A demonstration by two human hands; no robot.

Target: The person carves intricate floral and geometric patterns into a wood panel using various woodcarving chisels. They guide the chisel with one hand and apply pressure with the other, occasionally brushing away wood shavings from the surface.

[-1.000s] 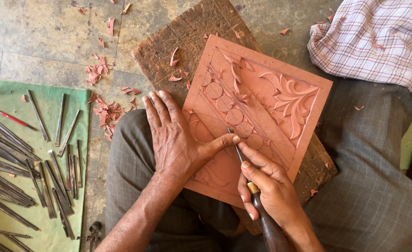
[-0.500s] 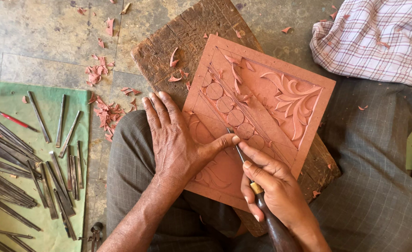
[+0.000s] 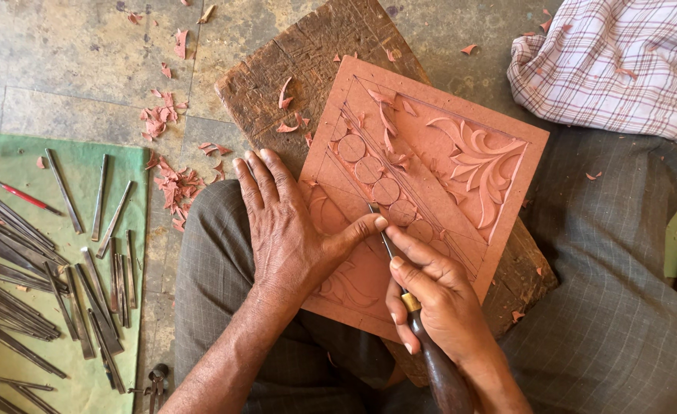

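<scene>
Since the earlier frames almost nothing has shifted: our left hand (image 3: pixel 289 230) remains flat on the carved panel (image 3: pixel 430 184) and the chisel (image 3: pixel 423 322) tip sits at the same groove below the row of carved discs, the view only drifting slightly.

We judge the step in hand to be fine cutting along the border line that runs diagonally under the discs. Our right hand (image 3: pixel 438 307) has its fingers closed around the chisel's dark wooden handle, low near the panel's near edge, while the left thumb presses against the blade to steady it; the other left fingers lie spread and open on the panel's left part, holding nothing. The panel rests tilted across our lap on a rough wooden block (image 3: pixel 308 61), which juts out beyond the panel's far-left corner.

The next move, as we read it, calls for a short, controlled push along the groove, with the thumb braking the blade so it does not skid into the discs or the leaf scroll toward the panel's right corner.

Room is tight near the panel: our knees flank it, and a checked cloth (image 3: pixel 622 61) lies beyond its right corner. Left of the panel, past our knee, a green mat (image 3: pixel 16 360) carries many spare chisels (image 3: pixel 62 268), well apart. Reddish wood chips (image 3: pixel 174 184) are scattered on the stone floor (image 3: pixel 70 61) between mat and block.
</scene>
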